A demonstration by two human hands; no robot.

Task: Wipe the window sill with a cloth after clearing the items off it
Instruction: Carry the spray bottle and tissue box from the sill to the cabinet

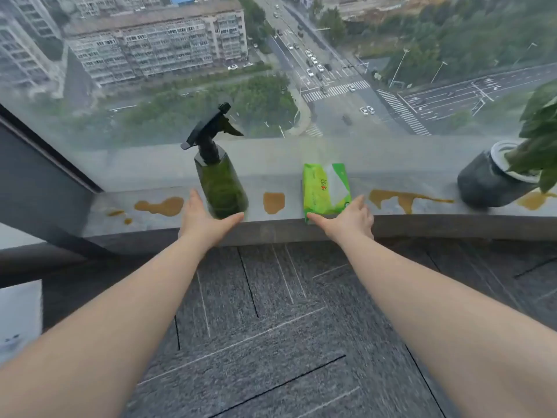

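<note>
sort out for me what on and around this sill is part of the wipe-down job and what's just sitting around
Part of the job:
- window sill with brown spills
- green spray bottle, left hand open around its base
- green wipes pack, right hand open at its near end
- potted plant, still to clear

Just there:
- white object at the left edge
- grey carpet
</note>
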